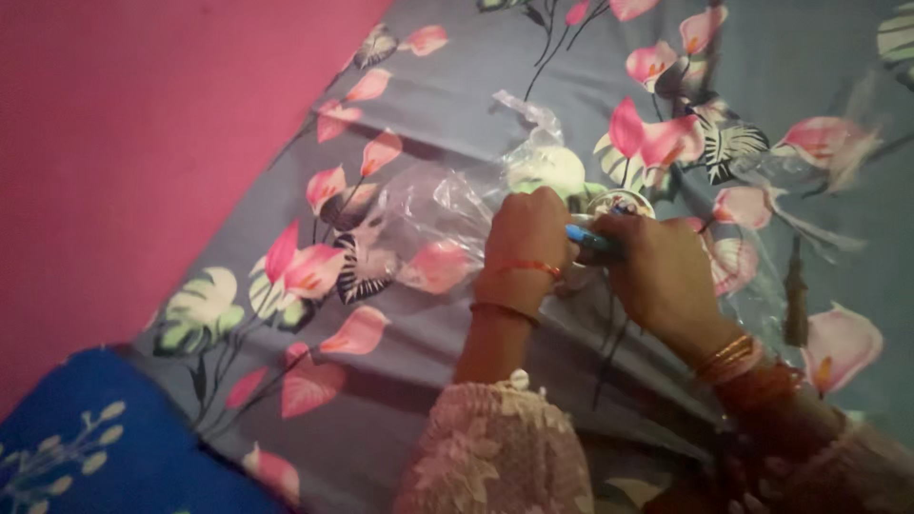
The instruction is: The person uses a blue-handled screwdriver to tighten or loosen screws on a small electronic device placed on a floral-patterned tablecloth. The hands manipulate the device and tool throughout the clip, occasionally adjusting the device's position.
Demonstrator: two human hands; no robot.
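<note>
Left hand: left hand (526, 238) is sitting near the middle of the picture, curled up tight with its back to the camera. It is pressing on the clear plastic bag (447, 209). I cannot tell if the fingers are pinching the plastic or something under it.
Right hand: right hand (662, 271) is sitting at 3 o'clock from the left hand, and the two are touching. It is closing its fingers around a blue pen (588, 238).
Blue pen: it is poking out of the right hand toward 9 o'clock, and its tip is lying against the left hand.
Round thing: a small round thing (621, 202) with a pale rim is peeking out at 12 o'clock from the right hand. It is too blurry to say what it is.
Plastic bag: it is lying crinkled on the cloth, spreading out from the left hand toward 9 o'clock and 12 o'clock.
Wrists: thin bangles (731, 354) are showing on the right wrist and a red thread (528, 267) on the left. Lacy pink sleeves (495, 447) are covering the arms at 6 o'clock.
Cloth: a grey sheet (457, 124) with pink flowers is lying under everything.
Corners: a pink surface (124, 143) is filling 10 o'clock, and a blue cloth (86, 447) is sitting at 8 o'clock.
</note>
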